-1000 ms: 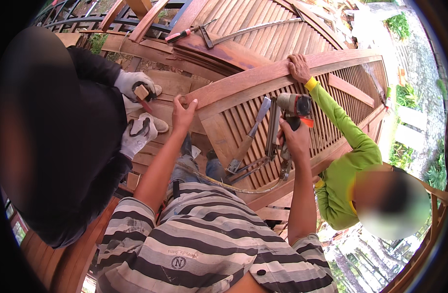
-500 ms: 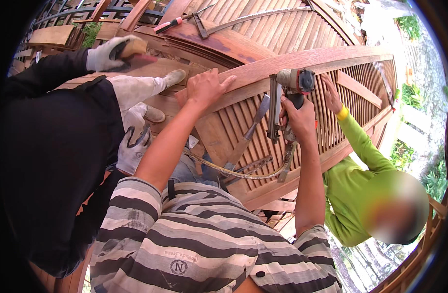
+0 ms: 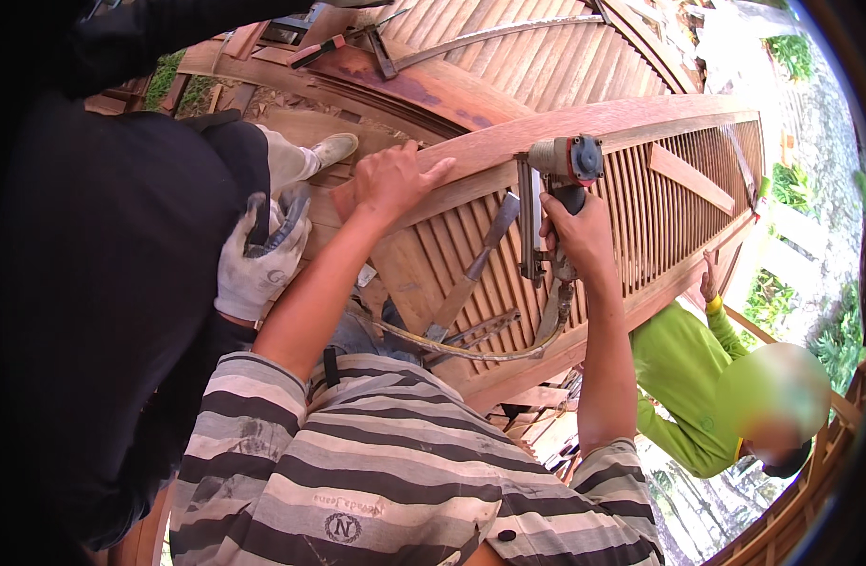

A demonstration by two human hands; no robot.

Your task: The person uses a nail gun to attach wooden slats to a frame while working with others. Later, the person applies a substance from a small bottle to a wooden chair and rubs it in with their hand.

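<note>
Slatted panel, rail crosswise, left hand over its end, grip unclear, right hand clutching left-pointing nailer.

black-striped shirt, reddish-brown board, lime top, red-trimmed nailer

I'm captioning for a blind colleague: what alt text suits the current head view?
A bare right hand grips a nail gun over a slatted wooden panel, the left hand on a curved board along its edge. A chisel lies on the panel.
</note>
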